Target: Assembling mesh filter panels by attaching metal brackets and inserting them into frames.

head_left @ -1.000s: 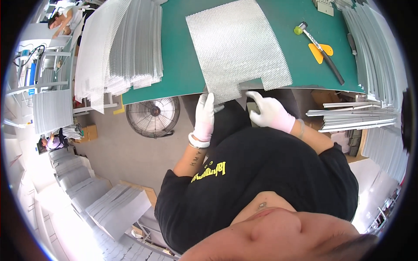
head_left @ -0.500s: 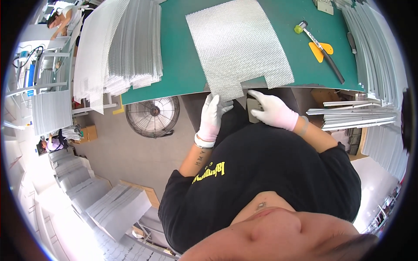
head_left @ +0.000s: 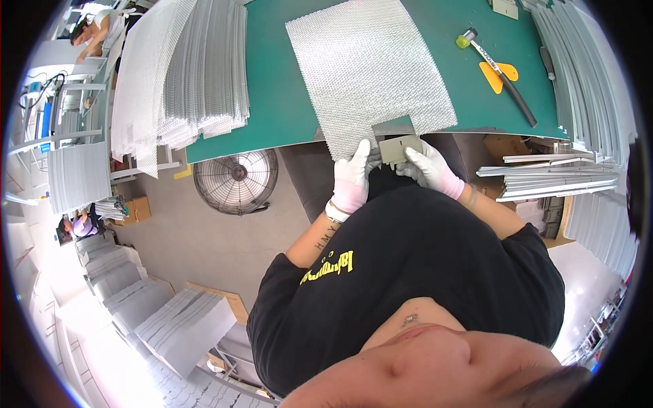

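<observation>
A silvery wire-mesh sheet (head_left: 371, 68) with a notch in its near edge lies on the green tabletop (head_left: 272, 81), one tab hanging past the table edge. My gloved left hand (head_left: 352, 178) closes at that tab, thumb on top and fingers partly hidden beneath. Close beside it, my gloved right hand (head_left: 430, 166) pinches a small beige-grey flat plate (head_left: 392, 150) with small cutouts. The plate stands just below the notch, in front of the table edge.
Stacked mesh sheets (head_left: 204, 75) stand on the table's left. A mallet (head_left: 500, 75) lies over a yellow scraper (head_left: 502, 76) at right, near stacked grey panels (head_left: 585, 75). A floor fan (head_left: 238, 173) stands below; another person (head_left: 95, 34) works far left.
My right hand has raised the small plate from below the table edge toward the notch. My left hand has shifted right and its thumb now lies over the tab.
</observation>
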Tool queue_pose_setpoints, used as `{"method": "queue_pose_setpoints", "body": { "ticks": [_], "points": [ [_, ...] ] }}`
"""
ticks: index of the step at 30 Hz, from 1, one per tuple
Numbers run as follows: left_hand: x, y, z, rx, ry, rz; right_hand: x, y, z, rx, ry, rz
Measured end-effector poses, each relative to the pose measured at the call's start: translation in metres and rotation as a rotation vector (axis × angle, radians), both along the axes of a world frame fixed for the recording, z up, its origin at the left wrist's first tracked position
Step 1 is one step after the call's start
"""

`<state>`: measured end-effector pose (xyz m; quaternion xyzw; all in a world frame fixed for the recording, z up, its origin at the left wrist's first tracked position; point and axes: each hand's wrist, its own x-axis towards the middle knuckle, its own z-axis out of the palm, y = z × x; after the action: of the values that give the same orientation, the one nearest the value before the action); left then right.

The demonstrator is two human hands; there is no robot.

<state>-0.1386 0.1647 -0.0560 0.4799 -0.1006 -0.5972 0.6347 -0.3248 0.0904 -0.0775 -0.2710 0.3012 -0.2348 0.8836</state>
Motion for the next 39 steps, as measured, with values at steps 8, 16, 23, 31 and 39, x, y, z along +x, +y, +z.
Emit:
{"method": "queue_pose_setpoints", "body": {
  "ticks": [8, 16, 23, 31, 39],
  "points": [
    [-0.011, 0.002, 0.002, 0.029, -0.038, 0.145, 0.006, 0.007, 0.007, -0.061, 0.119, -0.054],
    [-0.016, 0.012, -0.016, 0.055, -0.177, 0.125, 0.005, 0.007, 0.014, -0.254, 0.222, -0.033],
    [-0.024, 0.002, -0.005, 0.041, 0.066, 0.027, 0.015, 0.005, 0.02, -0.398, 0.317, -0.091],
    [-0.01, 0.011, -0.031, 0.079, -0.125, -0.213, 0.008, 0.002, 0.041, -0.257, 0.509, -0.295],
    [-0.009, 0.015, -0.004, 0.016, 0.214, -0.299, 0.003, 0.002, 0.026, -0.3, 0.53, -0.262]
  ]
}}
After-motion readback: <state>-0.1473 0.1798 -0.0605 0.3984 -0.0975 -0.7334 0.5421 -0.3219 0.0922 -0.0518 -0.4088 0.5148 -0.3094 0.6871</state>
